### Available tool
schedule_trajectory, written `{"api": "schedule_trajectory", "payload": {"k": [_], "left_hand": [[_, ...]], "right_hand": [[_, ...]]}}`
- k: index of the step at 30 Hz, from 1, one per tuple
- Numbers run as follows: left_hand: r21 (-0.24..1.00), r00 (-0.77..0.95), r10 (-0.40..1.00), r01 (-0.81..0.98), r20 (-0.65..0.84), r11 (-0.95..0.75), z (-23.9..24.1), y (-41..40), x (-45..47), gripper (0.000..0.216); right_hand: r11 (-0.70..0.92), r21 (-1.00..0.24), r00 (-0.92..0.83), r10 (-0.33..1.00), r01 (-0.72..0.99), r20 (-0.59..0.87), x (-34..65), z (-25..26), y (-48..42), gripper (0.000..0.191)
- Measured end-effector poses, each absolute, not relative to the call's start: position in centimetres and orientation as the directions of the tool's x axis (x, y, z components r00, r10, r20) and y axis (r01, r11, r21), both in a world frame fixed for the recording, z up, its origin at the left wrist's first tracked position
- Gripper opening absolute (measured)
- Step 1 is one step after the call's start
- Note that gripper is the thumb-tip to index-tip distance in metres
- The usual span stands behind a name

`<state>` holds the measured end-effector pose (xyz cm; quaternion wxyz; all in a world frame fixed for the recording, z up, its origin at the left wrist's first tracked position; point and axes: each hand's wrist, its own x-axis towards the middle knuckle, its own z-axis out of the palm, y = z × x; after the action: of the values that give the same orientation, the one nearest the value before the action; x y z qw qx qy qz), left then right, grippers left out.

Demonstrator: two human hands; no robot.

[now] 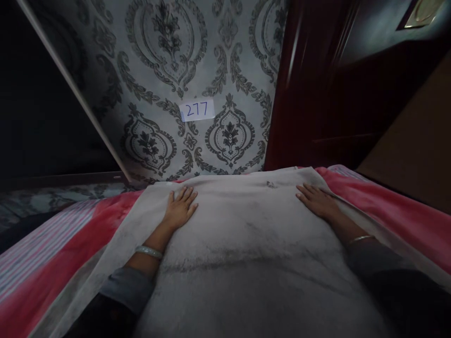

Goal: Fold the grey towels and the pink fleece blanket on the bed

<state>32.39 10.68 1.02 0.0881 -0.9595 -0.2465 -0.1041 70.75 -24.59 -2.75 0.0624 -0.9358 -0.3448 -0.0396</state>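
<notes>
A large greyish-white cloth [239, 225] lies spread out before me, with a dark crease across its middle and a small dark mark near its far edge. On its left part my left hand [180, 207] rests flat, fingers spread, a bracelet at the wrist. My right hand [316, 201] lies on the right part of the same cloth, fingers stretched out and pointing inward, with a thin bangle at the wrist. Neither hand grips anything. Beneath the cloth, a red-pink blanket [384, 199] shows on both sides.
A striped sheet [52, 239] shows at the left edge. Patterned wallpaper [229, 75] rises behind, bearing a paper label [197, 110] that reads 277. A dark screen-like panel [45, 103] stands at left. Dark red wood [317, 103] stands at right beside a brown panel [416, 126].
</notes>
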Motion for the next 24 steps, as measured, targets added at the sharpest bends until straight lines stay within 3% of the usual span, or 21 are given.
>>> {"api": "schedule_trajectory", "payload": {"k": [5,10,15,21,24], "left_hand": [[-0.106,0.835,0.493,0.528,0.242,-0.842,1.1,10.6,32.5,0.056],[-0.137,0.780,0.551,0.606,0.298,-0.784,1.2,10.5,32.7,0.055],[-0.163,0.803,0.507,0.571,0.313,-0.804,1.4,10.4,32.7,0.054],[-0.128,0.802,0.544,0.583,0.247,-0.802,1.4,10.6,32.9,0.056],[-0.116,0.800,0.545,0.584,0.249,-0.804,1.3,10.6,32.9,0.057]], "right_hand": [[-0.731,-0.048,0.729,0.670,0.681,0.145,70.0,-1.8,-24.5,0.054],[-0.795,0.033,0.743,0.581,0.606,0.333,70.3,1.2,-25.5,0.055],[-0.872,-0.097,0.862,0.449,0.481,0.237,71.8,3.3,-25.5,0.061],[-0.830,-0.133,0.827,0.497,0.541,0.263,72.8,3.7,-24.8,0.046],[-0.839,-0.181,0.841,0.449,0.513,0.303,73.8,3.6,-25.0,0.050]]}}
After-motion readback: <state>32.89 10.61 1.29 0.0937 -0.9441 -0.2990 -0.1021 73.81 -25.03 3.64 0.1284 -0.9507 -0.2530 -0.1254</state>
